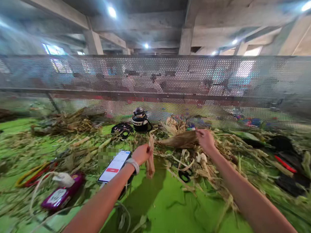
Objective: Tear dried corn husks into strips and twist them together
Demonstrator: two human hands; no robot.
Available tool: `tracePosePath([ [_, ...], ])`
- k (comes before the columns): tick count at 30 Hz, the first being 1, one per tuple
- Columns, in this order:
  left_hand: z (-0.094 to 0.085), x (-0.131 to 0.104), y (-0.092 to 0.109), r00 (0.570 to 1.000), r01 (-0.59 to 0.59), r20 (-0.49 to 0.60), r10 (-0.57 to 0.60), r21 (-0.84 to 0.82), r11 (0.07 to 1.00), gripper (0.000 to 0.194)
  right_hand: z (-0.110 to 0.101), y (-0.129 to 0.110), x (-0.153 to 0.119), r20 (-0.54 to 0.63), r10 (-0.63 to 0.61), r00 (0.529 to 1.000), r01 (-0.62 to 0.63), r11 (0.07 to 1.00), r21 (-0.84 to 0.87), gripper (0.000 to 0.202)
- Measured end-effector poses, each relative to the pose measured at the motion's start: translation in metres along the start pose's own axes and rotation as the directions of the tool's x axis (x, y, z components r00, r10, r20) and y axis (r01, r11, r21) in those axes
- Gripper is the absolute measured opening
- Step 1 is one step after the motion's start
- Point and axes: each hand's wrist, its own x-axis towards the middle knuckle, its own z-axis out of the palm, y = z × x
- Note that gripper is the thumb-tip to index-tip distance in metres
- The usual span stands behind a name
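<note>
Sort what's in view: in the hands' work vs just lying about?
In hand: left hand grips a husk strip; right hand grips a dried husk bundle.

Lying about: phone, purple power bank, black jar, scissors, husk litter.

Both forearms cut off at lower frame edge | patch beside phone (114,166) pixelated, unreadable | scene behind perforated mesh screen (172,86) blurred | scissors (185,175) half buried under husks (207,166) | phone text too small to read

Phone (114,166) lies left of husks (181,140); jar (140,120) seemingly behind.
</note>
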Motion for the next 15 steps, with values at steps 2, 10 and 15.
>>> tracePosePath([
  [2,-0.003,0.008,0.004,1.000,0.003,0.023,-0.003,-0.037,0.999,0.019,-0.004,0.000,0.002,-0.020,0.020,1.000,-0.019,1.000,0.021,0.009],
  [10,0.007,0.050,0.022,0.997,0.036,-0.054,-0.049,-0.212,0.977,0.015,-0.023,0.015,0.002,-0.071,0.193,0.979,-0.158,0.928,0.339,0.006],
  [15,0.023,0.073,0.039,0.982,-0.022,-0.187,-0.029,-0.268,0.963,0.038,-0.024,0.031,0.003,-0.054,0.228,0.972,-0.161,0.818,0.552,0.030],
])
